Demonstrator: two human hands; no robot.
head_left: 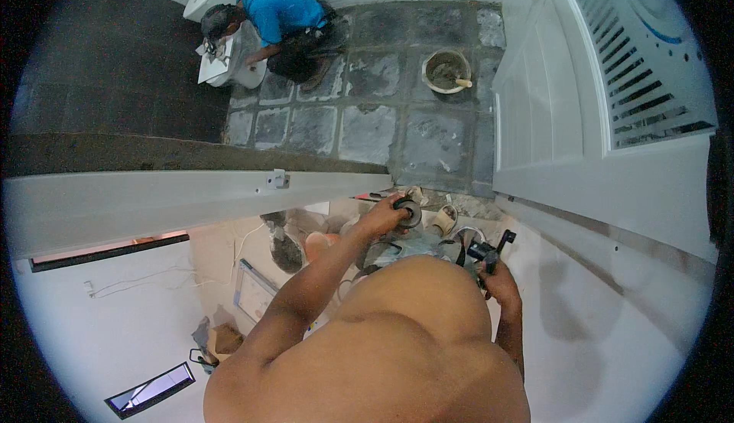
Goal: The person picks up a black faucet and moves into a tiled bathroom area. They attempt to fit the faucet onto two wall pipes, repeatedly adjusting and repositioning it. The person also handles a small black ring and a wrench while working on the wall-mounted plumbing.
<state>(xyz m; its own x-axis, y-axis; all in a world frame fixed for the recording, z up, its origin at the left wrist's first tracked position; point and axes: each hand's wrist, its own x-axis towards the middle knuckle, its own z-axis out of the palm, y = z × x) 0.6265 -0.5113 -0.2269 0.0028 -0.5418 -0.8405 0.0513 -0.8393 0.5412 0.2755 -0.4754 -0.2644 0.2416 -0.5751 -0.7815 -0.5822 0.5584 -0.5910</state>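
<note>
My left hand point(382, 218) is closed on a dark grey ring that looks like a roll of tape point(413, 213), near the doorway's threshold. On the other side, my right hand point(501, 284) grips a black tool point(483, 251) with a short arm sticking up at its right. Its exact kind cannot be made out. A pale round shape point(468, 234) shows just beyond the tool; whether it belongs to it is unclear. One foot in a sandal point(444, 219) stands below, between my hands.
A white door point(543, 109) stands open at the right; a white frame point(176, 186) runs along the left. Beyond, a person in a blue shirt point(283, 14) crouches beside a white toilet point(243, 48). A mortar bucket point(446, 71) sits on grey floor tiles point(367, 132).
</note>
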